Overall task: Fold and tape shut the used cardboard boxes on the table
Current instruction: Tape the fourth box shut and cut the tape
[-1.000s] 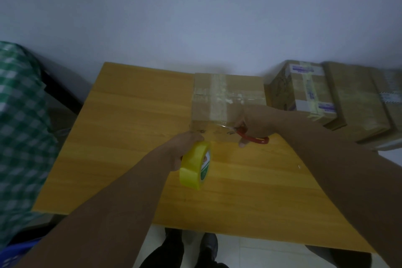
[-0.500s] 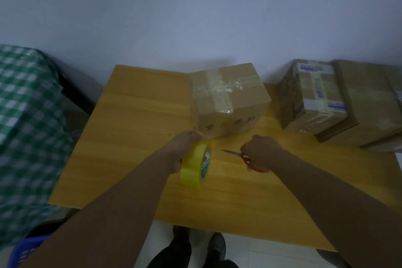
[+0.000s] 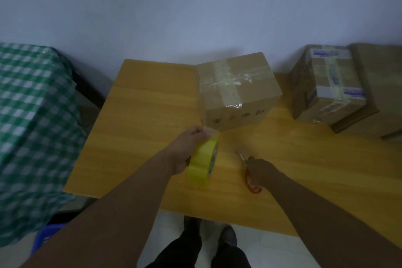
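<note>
A closed brown cardboard box with clear tape crossed over its top stands at the far middle of the wooden table. My left hand grips a yellow tape roll just in front of the box's near left corner. My right hand holds red-handled scissors low over the table, blades pointing away from me, to the right of the roll and apart from the box.
Taped cardboard boxes are stacked at the table's far right, with a larger one beside them. A green checked cloth covers something on the left. A blue stool and my feet are below the table edge.
My right hand drew back from the box's front with the scissors and came down toward the table. The left hand and roll stayed near the box corner. My view shifted.
</note>
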